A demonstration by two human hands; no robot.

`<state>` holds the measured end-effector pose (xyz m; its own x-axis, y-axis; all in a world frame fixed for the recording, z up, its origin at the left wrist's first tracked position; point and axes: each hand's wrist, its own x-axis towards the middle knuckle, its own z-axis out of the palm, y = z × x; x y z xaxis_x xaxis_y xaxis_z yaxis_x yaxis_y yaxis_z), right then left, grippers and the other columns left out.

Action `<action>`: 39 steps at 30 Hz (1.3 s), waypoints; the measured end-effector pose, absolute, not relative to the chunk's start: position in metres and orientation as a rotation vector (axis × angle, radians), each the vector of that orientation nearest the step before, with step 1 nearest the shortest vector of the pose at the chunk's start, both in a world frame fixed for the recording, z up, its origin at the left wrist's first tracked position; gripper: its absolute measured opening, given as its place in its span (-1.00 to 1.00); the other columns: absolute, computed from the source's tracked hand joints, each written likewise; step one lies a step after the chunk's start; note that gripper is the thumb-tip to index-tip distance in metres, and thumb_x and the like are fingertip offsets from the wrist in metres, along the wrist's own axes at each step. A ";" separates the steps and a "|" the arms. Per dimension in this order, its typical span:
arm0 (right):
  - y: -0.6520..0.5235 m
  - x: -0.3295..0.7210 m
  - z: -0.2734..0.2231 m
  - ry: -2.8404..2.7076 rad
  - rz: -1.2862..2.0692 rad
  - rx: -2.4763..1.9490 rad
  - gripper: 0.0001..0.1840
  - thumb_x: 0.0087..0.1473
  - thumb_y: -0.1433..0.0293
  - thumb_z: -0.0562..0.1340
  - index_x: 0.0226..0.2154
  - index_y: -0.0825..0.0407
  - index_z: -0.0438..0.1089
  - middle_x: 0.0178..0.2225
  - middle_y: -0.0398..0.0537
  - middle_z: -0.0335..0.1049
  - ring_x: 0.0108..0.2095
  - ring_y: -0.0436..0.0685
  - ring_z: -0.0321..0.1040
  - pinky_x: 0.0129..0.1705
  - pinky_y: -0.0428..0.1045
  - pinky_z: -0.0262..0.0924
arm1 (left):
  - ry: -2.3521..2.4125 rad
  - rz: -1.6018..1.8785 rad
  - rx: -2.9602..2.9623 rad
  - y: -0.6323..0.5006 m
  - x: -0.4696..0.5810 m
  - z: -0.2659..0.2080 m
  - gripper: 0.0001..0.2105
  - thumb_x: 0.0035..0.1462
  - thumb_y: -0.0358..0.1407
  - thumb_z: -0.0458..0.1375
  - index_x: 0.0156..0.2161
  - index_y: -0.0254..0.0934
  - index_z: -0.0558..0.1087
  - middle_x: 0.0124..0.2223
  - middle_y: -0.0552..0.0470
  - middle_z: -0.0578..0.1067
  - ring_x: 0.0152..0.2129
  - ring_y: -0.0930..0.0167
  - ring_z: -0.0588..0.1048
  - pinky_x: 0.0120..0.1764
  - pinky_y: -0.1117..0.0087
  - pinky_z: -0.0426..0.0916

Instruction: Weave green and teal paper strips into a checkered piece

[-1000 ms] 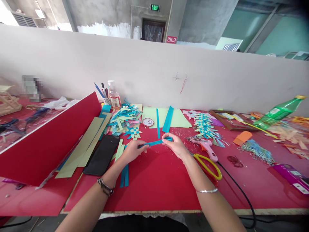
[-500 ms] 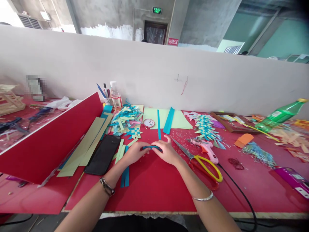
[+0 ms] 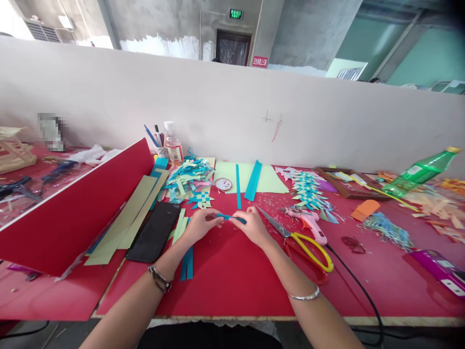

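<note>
Between my two hands runs a narrow blue paper strip (image 3: pixel 227 217), held level just above the red tabletop. My left hand (image 3: pixel 202 225) pinches its left end, and my right hand (image 3: pixel 251 226) grips the right end, whose tip shows under the fingers. Beside my left wrist lie cut blue strips (image 3: pixel 187 264) and pale green strips (image 3: pixel 179 227). Beyond the hands, one thin blue strip (image 3: pixel 238 186) and a wider blue strip (image 3: pixel 253 180) rest on a pale green sheet (image 3: pixel 272 182). Large scissors (image 3: pixel 290 236) with yellow and red handles lie right of my right hand.
A black phone (image 3: pixel 154 231) and a standing red board (image 3: pixel 83 208) are on the left. A pile of paper scraps (image 3: pixel 189 177) sits behind. To the right lie a pink glue gun (image 3: pixel 308 223) with its cord, woven paper pieces (image 3: pixel 308 191) and a tilted green bottle (image 3: pixel 421 172).
My left hand has turned slightly, with its fingertips now pinching the strip, and more of the strip shows between the hands. The view has shifted very slightly.
</note>
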<state>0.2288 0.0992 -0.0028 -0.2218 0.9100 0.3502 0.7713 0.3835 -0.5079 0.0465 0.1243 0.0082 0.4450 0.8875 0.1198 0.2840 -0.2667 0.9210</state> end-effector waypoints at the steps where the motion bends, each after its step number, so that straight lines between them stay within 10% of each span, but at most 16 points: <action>1: 0.099 0.229 -0.003 -2.030 0.286 -1.440 -0.69 0.05 0.15 0.06 -0.51 -0.03 0.36 -0.50 -0.15 0.41 -0.41 0.08 0.08 -0.32 -0.06 -0.03 | 1.010 0.832 1.789 0.124 0.047 0.008 -0.85 -0.04 -0.24 0.09 -0.48 -0.28 0.41 -0.55 0.10 0.48 -0.55 0.46 0.44 -0.42 0.48 0.26; 39: 0.102 0.245 0.008 -1.913 0.599 -1.308 -0.78 -0.05 0.22 0.15 -0.42 0.01 0.39 -0.42 -0.13 0.43 -0.40 0.05 0.33 -0.36 -0.09 0.14 | 1.116 0.779 1.554 0.129 0.041 0.012 -0.85 -0.12 -0.21 0.15 -0.49 -0.25 0.50 -0.55 0.10 0.54 -0.55 0.42 0.50 -0.40 0.47 0.33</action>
